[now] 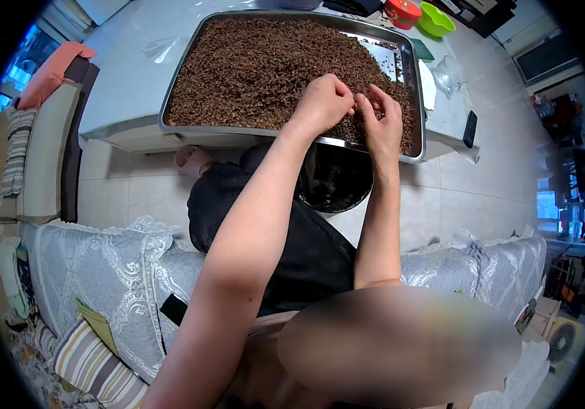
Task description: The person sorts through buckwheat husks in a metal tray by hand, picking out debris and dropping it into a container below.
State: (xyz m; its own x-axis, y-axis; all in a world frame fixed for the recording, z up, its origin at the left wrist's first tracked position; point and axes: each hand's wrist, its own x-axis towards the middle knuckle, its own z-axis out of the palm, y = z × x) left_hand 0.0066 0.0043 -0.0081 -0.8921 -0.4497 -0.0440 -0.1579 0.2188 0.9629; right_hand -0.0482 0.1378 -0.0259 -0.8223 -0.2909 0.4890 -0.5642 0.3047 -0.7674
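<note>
Brown granular material (258, 75) lies heaped in a metal tray (170, 102) on the table (125, 95), thinner at the upper right. Left hand (325, 103): fingers curled, thumb and forefinger together; right hand (383, 119): fingers bent, slightly spread, beside it over the material. Cannot tell whether either pinches anything.

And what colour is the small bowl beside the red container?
The bowl is bright lime green; it shows best in the head view, at the top right.
</note>
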